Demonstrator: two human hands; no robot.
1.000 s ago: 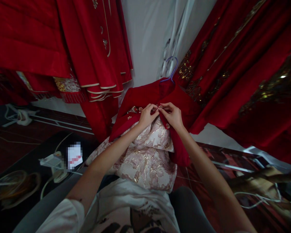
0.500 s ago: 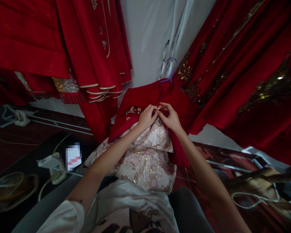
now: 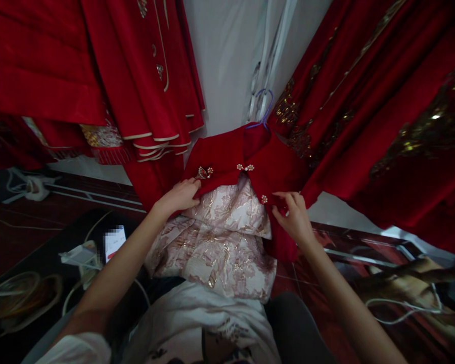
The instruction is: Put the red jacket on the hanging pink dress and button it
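Observation:
A red jacket [image 3: 222, 146] lies before me on a purple hanger [image 3: 266, 108], its front spreading apart below the chest. A beaded flower clasp [image 3: 245, 167] joins the two front panels near the neck. My left hand [image 3: 182, 196] has its fingers closed on the lower edge of the left panel, just under a beaded ornament [image 3: 203, 173]. Over the right panel, my right hand [image 3: 293, 215] has thumb and fingers apart, beside a single flower button [image 3: 264, 199]. Pink and gold brocade cloth [image 3: 227, 253] shows beneath the jacket and across my lap.
Red garments [image 3: 136, 76] with pale trim hang at the left. More red cloth with gold sequins [image 3: 409, 141] hangs at the right. A phone [image 3: 114, 243] and cables rest on a dark surface [image 3: 79, 222] at my left. A white cord [image 3: 402, 308] loops at lower right.
My hands have parted from the neck clasp, which now shows joined. The left hand moved left and down to the panel's edge; the right moved right and down beside the lower button.

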